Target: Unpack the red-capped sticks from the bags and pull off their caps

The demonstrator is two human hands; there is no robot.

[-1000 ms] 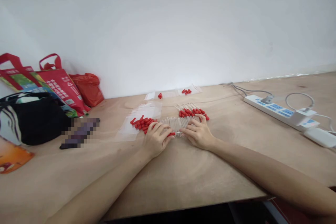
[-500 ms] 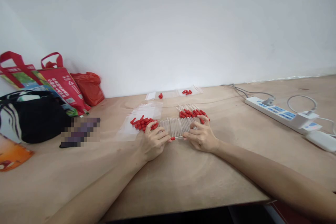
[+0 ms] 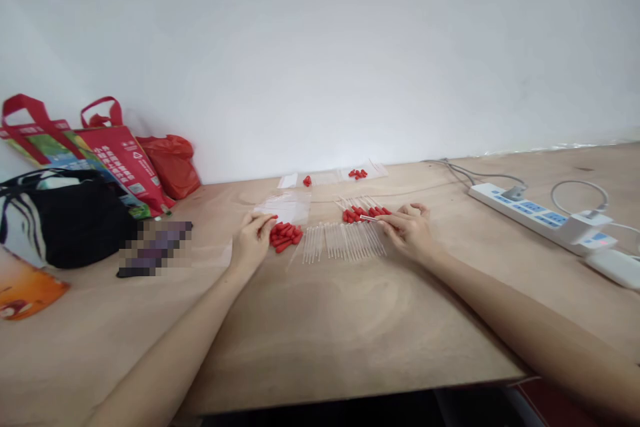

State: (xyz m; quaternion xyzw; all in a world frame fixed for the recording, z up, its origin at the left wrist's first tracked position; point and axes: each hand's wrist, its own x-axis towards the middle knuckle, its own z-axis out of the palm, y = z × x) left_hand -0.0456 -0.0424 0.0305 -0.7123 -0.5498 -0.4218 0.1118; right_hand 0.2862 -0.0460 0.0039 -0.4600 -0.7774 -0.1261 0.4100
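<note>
My left hand [image 3: 251, 239] is at the left side of a pile of red rubber bulbs [image 3: 285, 236], its fingers closed on one red bulb [image 3: 275, 217]. My right hand [image 3: 409, 232] pinches a thin clear tube [image 3: 369, 218] that points left; its other end is hidden in the fingers. That hand is over the right end of a group of tubes fitted with red bulbs [image 3: 354, 214], their thin stems pointing to the wall. Between the hands, bare clear tubes [image 3: 345, 241] lie side by side in a row.
Clear plastic bags [image 3: 290, 203] lie under and behind the bulbs, with a few more red pieces [image 3: 357, 174] at the back. A power strip [image 3: 530, 212] with cables is on the right. Shopping bags [image 3: 123, 160] and a black bag [image 3: 85, 227] stand left.
My hands have moved apart. The left went left to the bulb pile and closed on a bulb; the right rose toward the bulb-fitted tubes with a tube in its fingers.
</note>
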